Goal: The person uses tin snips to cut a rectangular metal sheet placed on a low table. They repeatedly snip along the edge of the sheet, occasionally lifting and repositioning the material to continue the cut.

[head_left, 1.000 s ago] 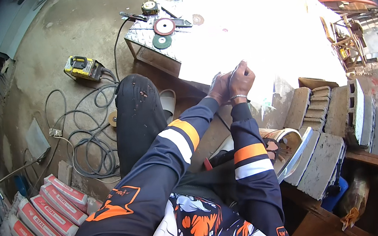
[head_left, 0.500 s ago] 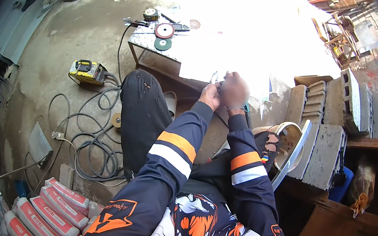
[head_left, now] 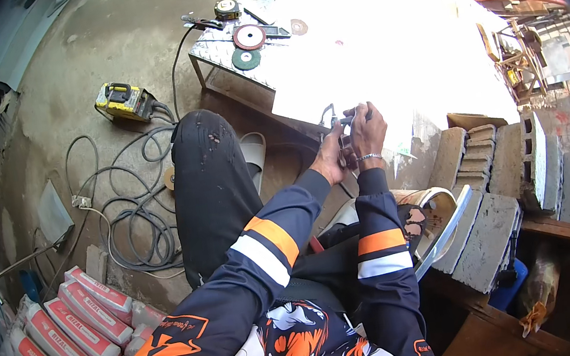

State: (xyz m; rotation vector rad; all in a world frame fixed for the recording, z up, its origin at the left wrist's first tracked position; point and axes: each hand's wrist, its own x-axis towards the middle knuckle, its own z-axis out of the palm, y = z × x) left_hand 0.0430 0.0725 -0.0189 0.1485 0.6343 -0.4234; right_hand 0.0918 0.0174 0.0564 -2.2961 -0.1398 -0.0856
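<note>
Above the near edge of a low metal-topped table (head_left: 207, 50), my two hands meet around a small dark tool (head_left: 345, 121). A thin curved metal part sticks out on its left; its exact kind is mostly hidden by my fingers. My left hand (head_left: 329, 156) is closed around its lower side. My right hand (head_left: 369, 131), with a bracelet at the wrist, grips it from above with bent fingers. On the table's far left lie a red-rimmed disc (head_left: 250, 36), a green disc (head_left: 245, 58), a tape measure (head_left: 227, 9) and a black clamp (head_left: 202, 22) on a cable.
Glare washes out most of the tabletop. A yellow welding machine (head_left: 124, 102) and coiled cables (head_left: 143, 222) lie on the floor at left. Red-and-white sacks (head_left: 69, 343) are stacked at lower left. Concrete blocks (head_left: 484, 238) and a bucket (head_left: 440, 204) stand close on my right.
My right hand has turned and shifted slightly right, showing its back and bent fingers. The left hand has moved a little right and down. More of the dark tool shows between them.
</note>
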